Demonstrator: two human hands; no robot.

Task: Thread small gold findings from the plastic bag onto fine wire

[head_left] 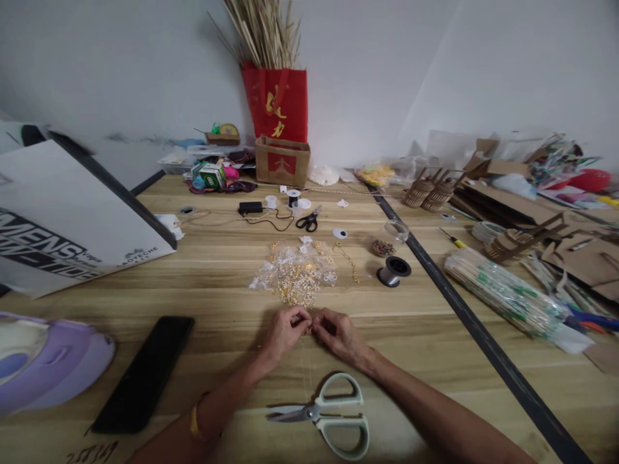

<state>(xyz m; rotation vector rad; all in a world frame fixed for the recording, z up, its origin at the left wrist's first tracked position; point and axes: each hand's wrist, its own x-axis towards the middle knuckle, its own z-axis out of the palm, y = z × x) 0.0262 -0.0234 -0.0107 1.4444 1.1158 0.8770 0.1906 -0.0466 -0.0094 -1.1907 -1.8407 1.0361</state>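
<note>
My left hand point(289, 330) and my right hand point(339, 334) almost meet at the fingertips, both closed in a pinch. Between them is a tiny dark reddish piece, too small to name. From the fingertips a thin thread point(304, 368) trails down over the wood toward the pale-handled scissors point(333, 415), which lie with blades slightly parted, pointing left. Just beyond my hands is a loose pile of gold and clear beads point(298, 283), with small clear plastic bags point(264, 276) around it. A gold chain point(349, 261) lies to the right of the pile.
A black phone point(145, 374) and a purple-white object point(72, 367) lie left. A spool point(394, 271) and a jar of beads point(389, 238) stand right, before wrapped sticks point(503, 293). Black scissors point(308, 220), a red bag point(278, 103) and a large white box point(72, 219) are farther off.
</note>
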